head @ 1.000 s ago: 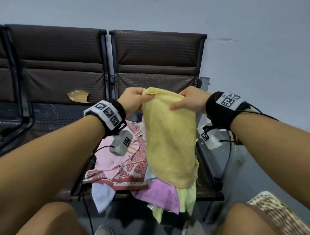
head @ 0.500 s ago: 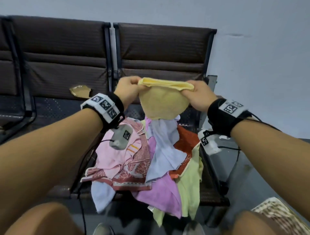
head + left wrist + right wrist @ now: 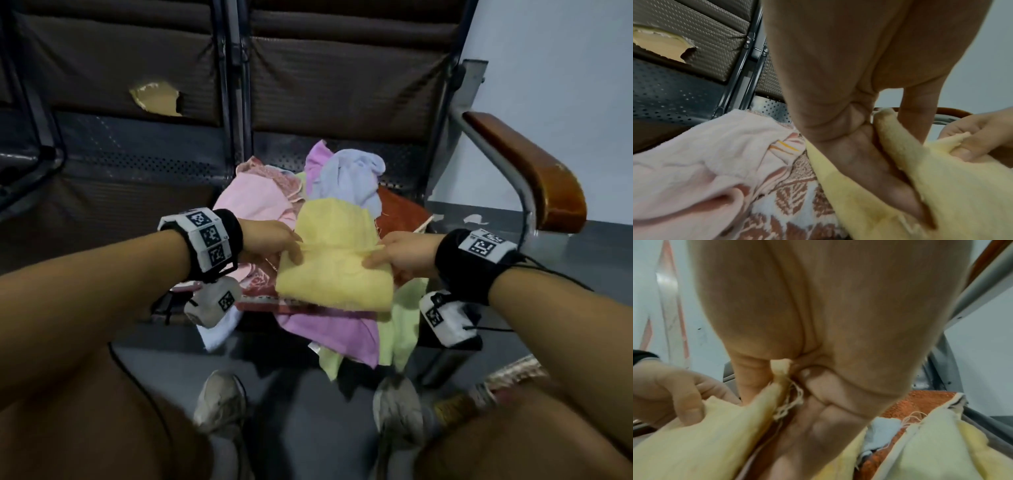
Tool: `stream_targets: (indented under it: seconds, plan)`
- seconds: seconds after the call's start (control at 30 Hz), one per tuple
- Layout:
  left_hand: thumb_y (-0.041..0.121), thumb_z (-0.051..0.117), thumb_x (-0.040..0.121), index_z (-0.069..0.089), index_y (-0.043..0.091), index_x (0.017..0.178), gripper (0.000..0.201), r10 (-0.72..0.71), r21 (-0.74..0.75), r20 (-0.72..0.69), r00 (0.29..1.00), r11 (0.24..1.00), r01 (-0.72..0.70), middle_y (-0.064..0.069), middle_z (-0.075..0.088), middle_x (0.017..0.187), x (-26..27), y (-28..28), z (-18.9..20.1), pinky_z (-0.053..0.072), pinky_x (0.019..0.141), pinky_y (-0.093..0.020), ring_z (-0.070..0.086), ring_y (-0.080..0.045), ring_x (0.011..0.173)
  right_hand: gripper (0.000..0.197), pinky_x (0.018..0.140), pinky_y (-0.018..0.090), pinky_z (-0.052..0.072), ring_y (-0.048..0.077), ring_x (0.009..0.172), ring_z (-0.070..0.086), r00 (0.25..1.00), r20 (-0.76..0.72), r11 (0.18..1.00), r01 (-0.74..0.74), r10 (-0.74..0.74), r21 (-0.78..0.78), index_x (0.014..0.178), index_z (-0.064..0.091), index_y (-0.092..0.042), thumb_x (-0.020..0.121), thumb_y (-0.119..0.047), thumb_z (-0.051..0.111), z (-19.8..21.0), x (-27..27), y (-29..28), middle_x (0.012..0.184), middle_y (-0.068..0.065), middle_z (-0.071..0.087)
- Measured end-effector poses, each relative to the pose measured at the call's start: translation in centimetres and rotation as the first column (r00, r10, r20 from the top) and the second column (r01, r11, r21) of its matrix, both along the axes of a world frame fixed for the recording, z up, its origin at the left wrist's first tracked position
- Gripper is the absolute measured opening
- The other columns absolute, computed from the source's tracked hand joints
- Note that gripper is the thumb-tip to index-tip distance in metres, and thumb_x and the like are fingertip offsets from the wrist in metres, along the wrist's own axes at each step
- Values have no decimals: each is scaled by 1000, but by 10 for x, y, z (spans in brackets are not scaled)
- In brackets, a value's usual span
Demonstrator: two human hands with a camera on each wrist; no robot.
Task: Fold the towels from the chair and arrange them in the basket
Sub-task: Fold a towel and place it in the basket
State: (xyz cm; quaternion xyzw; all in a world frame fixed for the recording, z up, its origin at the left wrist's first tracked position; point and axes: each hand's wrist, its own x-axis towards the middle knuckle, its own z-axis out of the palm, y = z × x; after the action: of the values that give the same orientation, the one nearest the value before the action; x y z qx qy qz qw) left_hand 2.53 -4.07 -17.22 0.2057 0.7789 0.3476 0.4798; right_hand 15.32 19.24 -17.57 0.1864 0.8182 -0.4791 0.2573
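A yellow towel, folded over, lies on top of the towel pile on the chair seat. My left hand pinches its left edge, with the towel running between thumb and fingers. At the opposite edge my right hand pinches the same towel, a frayed corner poking up between the fingers. Pink, lilac, pale blue, orange and light green towels lie under and around it. A woven basket shows at the lower right, partly hidden by my right arm.
Dark padded chairs stand in a row against a pale wall. A brown wooden armrest on a metal tube rises to the right of the pile. My knees and shoes fill the bottom of the head view.
Both hands came down from chest height to the pile, carrying the yellow towel. It hung long a second ago, was gathered up, and now lies folded over on the heap.
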Motion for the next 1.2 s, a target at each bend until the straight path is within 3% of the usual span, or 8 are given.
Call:
stream_targets:
  seconds: [0.23,0.4,0.53,0.6,0.73,0.87,0.97,1.2]
  plan:
    - [8,60,87,64,11,86,5,387,280,-247,889,906,-316,-13,60,87,-50,43,-20,55,77,-41,58,-25,81,11,59,31,42,22,64,52,894,-333,923,361,-301,133,71,57,-7,81,-10,57,-3,-51,17,68,8,53]
    - [18,59,83,70,23,106,26,588,411,-319,743,792,-451,-7,71,97,-64,63,-37,57,82,-36,67,-28,88,27,68,34,41,25,74,51,808,-522,863,446,-274,237,65,55,-14,91,-21,53,-19,-78,17,73,9,56]
    - [23,68,84,58,23,127,45,615,440,-414,671,780,-444,-2,66,115,-65,65,-46,54,90,-35,65,-24,99,37,102,36,44,25,117,58,801,-550,847,447,-236,289,131,56,-18,95,-27,58,-22,-87,13,127,9,61]
    - [16,69,84,64,19,116,33,599,498,-456,658,785,-370,0,67,106,-61,56,-47,52,88,-31,64,-17,91,50,106,40,43,25,123,56,804,-578,844,401,-139,356,141,48,-19,93,-27,62,-22,-81,8,136,9,57]
    - [14,74,84,73,22,94,13,362,412,-389,847,891,-191,-5,73,98,-39,33,-55,52,79,-29,65,-14,83,19,92,36,52,14,96,67,829,-516,845,108,214,524,102,75,-21,90,-32,67,-27,-50,0,102,-4,74]
    - [28,84,74,61,28,127,58,17,125,-531,847,990,58,6,63,120,-22,18,-68,49,94,-28,61,-14,105,66,104,33,44,20,121,58,870,-237,727,-182,433,662,137,58,-21,83,-58,68,-42,-22,-3,135,-2,62]
    - [17,79,72,52,29,137,72,-71,20,-615,786,994,105,1,62,115,-14,15,-72,51,86,-30,60,-19,96,69,111,34,38,25,134,49,848,-199,658,-212,492,723,149,44,-17,90,-46,65,-52,-19,-5,150,4,49]
    - [25,63,83,68,23,90,9,113,178,-645,756,984,5,-1,69,89,-21,16,-60,46,71,-30,62,-22,83,14,77,37,48,29,85,63,820,-388,737,-58,420,674,90,58,-26,99,-27,47,-38,-18,-1,83,0,65]
